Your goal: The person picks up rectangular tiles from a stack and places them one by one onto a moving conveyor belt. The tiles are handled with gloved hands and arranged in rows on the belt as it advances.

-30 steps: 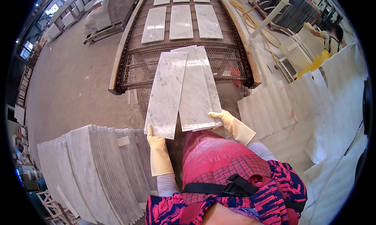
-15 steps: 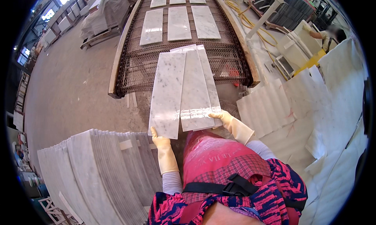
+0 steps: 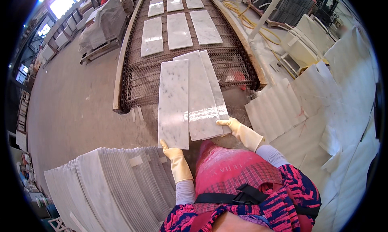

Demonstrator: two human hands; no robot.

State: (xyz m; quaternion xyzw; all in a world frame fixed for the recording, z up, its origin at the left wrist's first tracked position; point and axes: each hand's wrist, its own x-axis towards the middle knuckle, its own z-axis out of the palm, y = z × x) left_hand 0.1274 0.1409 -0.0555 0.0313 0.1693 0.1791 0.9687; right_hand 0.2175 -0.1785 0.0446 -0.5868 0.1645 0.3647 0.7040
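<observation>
In cream rubber gloves, both my hands hold long white marble tiles with grey veining, fanned out in front of me. My left hand point(image 3: 173, 153) is closed on the lower left corner of the left marble tile point(image 3: 173, 104), thumb on top. My right hand point(image 3: 234, 127) grips the lower right edge of the other marble tiles point(image 3: 200, 96), which overlap one another. The left tile lies against the edge of the middle one. Beyond them, the tiles' far ends overlie the near part of a mesh conveyor belt point(image 3: 141, 78) in view. My fingers beneath the tiles are hidden.
Rows of marble tiles point(image 3: 179, 30) lie on the belt between wooden side rails point(image 3: 238, 40). A tall stack of marble slabs point(image 3: 97, 183) stands at my lower left. White foam sheets point(image 3: 275, 107) cover the right side. A yellow hose point(image 3: 242, 16) runs beside the conveyor.
The tile rows on the belt appear nearer. The left tile has turned slightly more upright in view. My whole view has shifted a little; both hands keep their grips.
</observation>
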